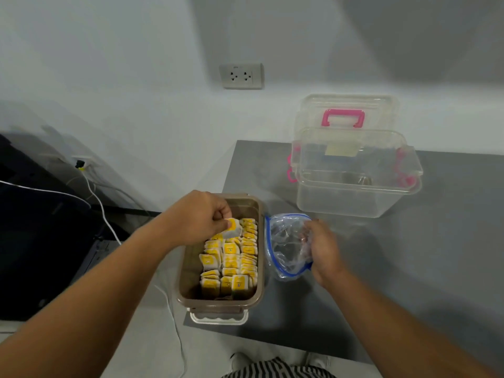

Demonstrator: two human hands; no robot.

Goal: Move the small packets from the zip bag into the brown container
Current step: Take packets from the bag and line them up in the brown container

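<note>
The brown container (185,271) stands on the grey table's left edge, holding several rows of small yellow-and-white packets (231,264). My left hand (195,216) hovers over its far end and pinches one packet (233,227) just above the rows. To the right lies the clear zip bag (283,241) with a blue seal, crumpled and looking empty. My right hand (323,248) grips the bag's right side.
A clear plastic box with pink handle and clips (354,170) stands open at the back right of the grey table (409,282). A wall socket (241,76) is above. White cables (101,205) and dark objects lie on the floor to the left.
</note>
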